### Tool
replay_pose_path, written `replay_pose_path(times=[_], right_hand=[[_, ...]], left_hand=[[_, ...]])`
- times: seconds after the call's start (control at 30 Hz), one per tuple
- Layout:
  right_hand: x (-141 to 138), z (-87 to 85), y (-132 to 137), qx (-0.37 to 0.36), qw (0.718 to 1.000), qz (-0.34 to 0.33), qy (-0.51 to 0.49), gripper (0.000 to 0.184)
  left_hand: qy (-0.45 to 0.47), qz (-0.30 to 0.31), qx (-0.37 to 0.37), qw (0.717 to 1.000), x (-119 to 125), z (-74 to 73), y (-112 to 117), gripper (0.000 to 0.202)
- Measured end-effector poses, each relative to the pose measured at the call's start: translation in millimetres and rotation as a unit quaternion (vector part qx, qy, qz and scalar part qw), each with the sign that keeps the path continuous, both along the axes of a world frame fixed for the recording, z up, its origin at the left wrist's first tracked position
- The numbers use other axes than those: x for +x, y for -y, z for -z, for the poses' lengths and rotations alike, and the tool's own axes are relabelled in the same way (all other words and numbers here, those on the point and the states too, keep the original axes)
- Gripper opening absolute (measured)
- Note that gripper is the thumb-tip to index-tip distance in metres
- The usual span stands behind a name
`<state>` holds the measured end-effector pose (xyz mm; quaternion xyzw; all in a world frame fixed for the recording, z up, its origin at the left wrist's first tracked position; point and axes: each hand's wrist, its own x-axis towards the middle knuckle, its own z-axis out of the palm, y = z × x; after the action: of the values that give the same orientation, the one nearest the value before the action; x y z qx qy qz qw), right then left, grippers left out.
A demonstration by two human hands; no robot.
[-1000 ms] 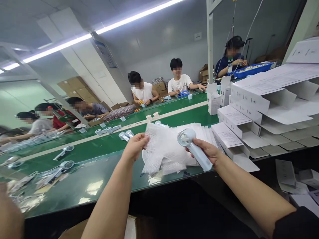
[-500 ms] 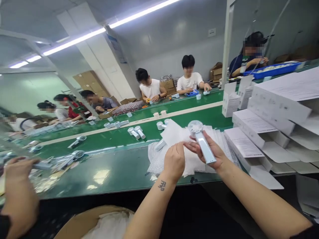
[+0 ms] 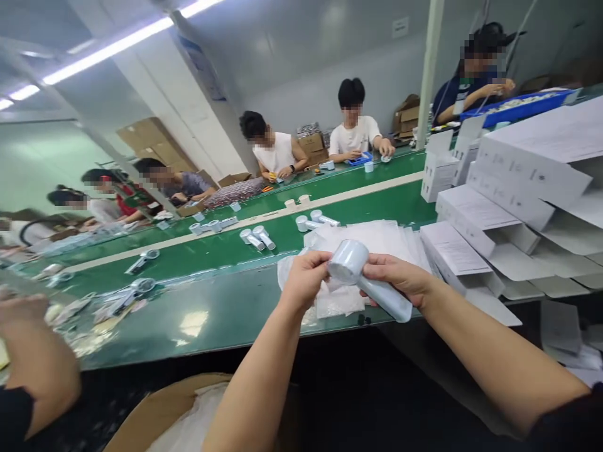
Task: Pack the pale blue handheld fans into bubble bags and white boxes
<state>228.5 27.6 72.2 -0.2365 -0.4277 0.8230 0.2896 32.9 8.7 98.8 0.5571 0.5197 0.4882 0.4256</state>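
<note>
A pale blue handheld fan [image 3: 349, 260] is held between my two hands above the near edge of the bench, its round head up and to the left. My right hand [image 3: 402, 277] is closed around the upper handle just below the head. At the head's left side, my left hand [image 3: 304, 276] pinches with thumb and fingers; its fingertips are partly hidden. Behind and under both hands lies a stack of white translucent bubble bags [image 3: 377, 235]. The fan's front grille faces away from the camera.
Folded white boxes [image 3: 466, 251] are stacked at the right. Several other fans [image 3: 258, 238] lie on the green conveyor [image 3: 226, 257]. A cardboard box [image 3: 136, 411] stands below the bench. A co-worker's arm [image 3: 42, 358] reaches in at the left; several people sit opposite.
The fan has been turned so its grille no longer shows. My left hand has let go of the white bag and moved onto the fan's head. The view has tilted slightly down.
</note>
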Motion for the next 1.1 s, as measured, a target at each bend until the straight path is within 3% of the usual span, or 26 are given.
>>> replay_pose_path(times=[0.1, 0.17, 0.3, 0.4, 0.5, 0.6, 0.7, 0.8, 0.9, 0.97, 1.0, 1.1], right_hand=[[3, 3.0, -2, 0.043, 0.999, 0.015, 0.022, 0.044], [8, 2.6, 2, 0.050, 0.999, 0.016, 0.013, 0.048], [14, -3.0, 10, 0.063, 0.994, -0.075, -0.046, 0.062], [12, -6.3, 11, 0.075, 0.995, -0.059, -0.021, 0.051], [9, -7.1, 9, 0.058, 0.998, 0.005, 0.021, 0.040], [12, -7.3, 8, 0.047, 0.997, 0.045, 0.031, 0.039], [14, -5.1, 10, 0.039, 0.995, 0.088, 0.020, 0.038], [7, 1.6, 14, 0.047, 0.989, 0.137, 0.026, 0.037], [-5, 6.9, 17, 0.064, 0.981, 0.180, 0.046, 0.048], [-10, 4.0, 14, 0.066, 0.977, 0.197, 0.039, 0.055], [-11, -0.2, 10, 0.058, 0.978, 0.198, 0.036, 0.053], [-13, -23.1, -13, 0.002, 0.990, 0.117, 0.077, 0.025]], left_hand=[[0.063, -0.075, 0.031, 0.995, -1, -4.8, 2, 0.020], [0.003, -0.094, 0.070, 0.993, 2, -9.9, 6, 0.019], [-0.128, -0.067, 0.106, 0.984, 10, -18.2, 15, 0.016], [-0.189, -0.055, 0.164, 0.967, 9, -22.8, 18, 0.015], [-0.301, -0.034, 0.282, 0.910, 1, -23.8, 20, 0.017], [-0.405, -0.012, 0.417, 0.814, -6, -15.5, 26, 0.026], [-0.466, -0.033, 0.498, 0.730, -6, 0.3, 34, 0.035], [-0.481, -0.070, 0.536, 0.690, 6, 13.1, 40, 0.040], [-0.500, -0.014, 0.559, 0.661, 27, 15.5, 41, 0.039], [-0.513, 0.044, 0.549, 0.658, 37, 11.5, 38, 0.039], [-0.507, 0.059, 0.536, 0.672, 40, 8.2, 35, 0.039], [-0.450, 0.012, 0.441, 0.776, 37, -6.6, 18, 0.033]])
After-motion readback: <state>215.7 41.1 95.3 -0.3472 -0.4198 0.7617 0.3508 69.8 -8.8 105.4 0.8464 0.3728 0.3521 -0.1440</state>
